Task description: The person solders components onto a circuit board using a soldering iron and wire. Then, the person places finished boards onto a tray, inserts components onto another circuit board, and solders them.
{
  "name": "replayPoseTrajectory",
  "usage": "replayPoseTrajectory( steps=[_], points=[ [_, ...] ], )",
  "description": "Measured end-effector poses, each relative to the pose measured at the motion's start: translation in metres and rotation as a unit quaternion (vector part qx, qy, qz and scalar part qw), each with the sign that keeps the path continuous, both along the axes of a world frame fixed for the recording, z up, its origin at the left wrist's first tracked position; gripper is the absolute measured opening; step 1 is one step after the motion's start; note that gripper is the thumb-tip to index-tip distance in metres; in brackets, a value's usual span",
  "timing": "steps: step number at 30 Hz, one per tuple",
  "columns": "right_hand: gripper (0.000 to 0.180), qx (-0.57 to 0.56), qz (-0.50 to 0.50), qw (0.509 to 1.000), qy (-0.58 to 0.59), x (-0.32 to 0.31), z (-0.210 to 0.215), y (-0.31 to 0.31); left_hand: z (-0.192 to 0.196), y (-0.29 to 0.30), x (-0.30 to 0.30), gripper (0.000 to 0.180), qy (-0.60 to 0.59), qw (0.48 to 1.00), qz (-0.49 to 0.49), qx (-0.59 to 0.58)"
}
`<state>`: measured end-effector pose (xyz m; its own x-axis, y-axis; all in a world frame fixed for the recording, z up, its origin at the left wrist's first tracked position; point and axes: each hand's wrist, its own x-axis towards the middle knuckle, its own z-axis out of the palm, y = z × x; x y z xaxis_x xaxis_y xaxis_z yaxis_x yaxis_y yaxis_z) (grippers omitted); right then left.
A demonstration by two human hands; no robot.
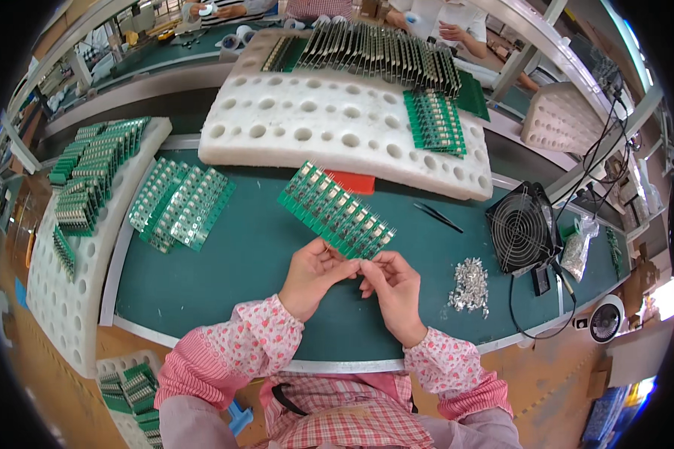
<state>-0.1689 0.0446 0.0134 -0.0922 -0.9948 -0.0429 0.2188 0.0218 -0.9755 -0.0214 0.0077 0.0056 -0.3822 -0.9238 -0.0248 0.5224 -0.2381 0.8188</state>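
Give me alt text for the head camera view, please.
Both hands, left hand and right hand, hold a green circuit board panel over a green mat. Nearby lie a pile of small metal parts, tweezers and a black fan.

Open green mat (225, 277) left of hands; fan (522, 228), metal parts pile (469, 283) crowd right side.

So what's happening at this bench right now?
A person seated at a green work mat holds a long green circuit board panel with both hands: the left hand and the right hand grip its near end, and the rest angles away over the mat. More green boards lie flat to the left, a pile of small metal parts and a black fan to the right, and white foam trays carry further boards.
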Motion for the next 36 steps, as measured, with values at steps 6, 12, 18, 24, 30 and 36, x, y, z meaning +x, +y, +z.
replayPoseTrajectory(
  steps=[6,12,18,24,30,36],
  points=[
    [0.015,0.009,-0.008,1.0,0.015,-0.002,0.0,0.003,0.01,-0.004,0.003,0.028,-0.014,1.0,-0.026,-0.001],
    [0.018,0.018,-0.025,0.999,0.018,-0.004,0.001,0.007,0.004,-0.008,0.013,0.019,-0.023,0.999,-0.027,0.039],
    [0.019,0.003,-0.026,0.999,0.044,-0.007,0.002,0.007,-0.004,-0.016,0.017,0.01,0.027,0.997,0.025,0.069],
    [0.019,0.009,-0.023,0.999,0.041,-0.006,0.003,0.0,0.001,-0.018,0.018,0.015,0.019,0.997,0.042,0.054],
    [0.019,-0.002,-0.023,0.999,0.047,-0.008,0.0,0.005,-0.002,-0.016,0.017,0.016,0.024,0.999,0.036,0.03],
    [0.019,0.009,-0.019,0.998,0.061,-0.009,0.0,0.006,0.0,-0.016,0.02,0.018,0.011,0.998,0.022,0.061]
  ],
)
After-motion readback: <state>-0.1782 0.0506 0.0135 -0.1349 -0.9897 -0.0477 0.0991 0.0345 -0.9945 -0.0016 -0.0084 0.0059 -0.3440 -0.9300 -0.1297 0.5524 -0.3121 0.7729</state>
